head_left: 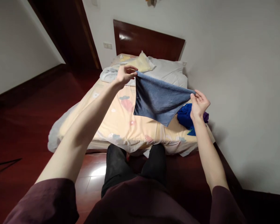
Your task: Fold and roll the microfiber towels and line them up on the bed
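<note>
A blue-grey cloth (161, 96) hangs stretched in the air above the bed, its lower edge drooping. At its upper left corner my left hand (126, 74) is closed in a pinch. My right hand (199, 104) pinches the upper right corner, a bit lower and nearer to me. Behind and below my right hand lies a crumpled heap of bright blue fabric (185, 117) on the bed. A bit of purple fabric (205, 117) shows beside it, partly hidden by my hand.
The bed (116, 124) has a peach patterned sheet and stands right before my legs. A grey quilt (170, 70) and a yellow pillow or cloth (142, 62) lie toward the dark wooden headboard (149, 39). A white wall (242, 93) rises close on the right.
</note>
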`<action>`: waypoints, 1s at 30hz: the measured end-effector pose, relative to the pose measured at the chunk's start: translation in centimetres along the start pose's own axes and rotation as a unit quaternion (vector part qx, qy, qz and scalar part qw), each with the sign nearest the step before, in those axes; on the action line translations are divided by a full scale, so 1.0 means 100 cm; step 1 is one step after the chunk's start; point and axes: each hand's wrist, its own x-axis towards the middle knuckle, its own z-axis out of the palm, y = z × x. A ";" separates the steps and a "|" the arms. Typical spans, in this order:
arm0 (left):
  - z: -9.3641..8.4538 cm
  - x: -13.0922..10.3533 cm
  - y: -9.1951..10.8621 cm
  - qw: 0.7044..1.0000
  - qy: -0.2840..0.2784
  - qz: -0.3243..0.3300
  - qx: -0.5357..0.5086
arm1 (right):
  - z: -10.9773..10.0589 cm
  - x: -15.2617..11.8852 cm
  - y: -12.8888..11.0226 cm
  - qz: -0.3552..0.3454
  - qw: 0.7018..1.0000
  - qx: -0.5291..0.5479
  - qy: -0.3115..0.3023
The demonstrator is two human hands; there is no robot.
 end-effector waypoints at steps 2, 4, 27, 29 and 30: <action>-0.007 -0.004 0.009 1.000 0.005 0.029 0.005 | -0.002 0.012 -0.006 0.001 1.000 0.007 -0.004; -0.013 -0.009 0.017 0.999 0.004 0.050 0.004 | -0.005 0.020 -0.011 0.004 1.000 0.007 -0.001; -0.093 -0.172 0.036 0.984 0.012 -0.170 0.044 | -0.028 -0.050 -0.041 0.251 0.957 0.054 -0.136; -0.098 -0.173 0.027 0.982 0.009 -0.186 0.039 | -0.021 -0.051 -0.031 0.275 0.948 0.059 -0.149; -0.099 -0.171 0.020 0.980 0.004 -0.193 0.035 | -0.015 -0.051 -0.024 0.288 0.943 0.060 -0.154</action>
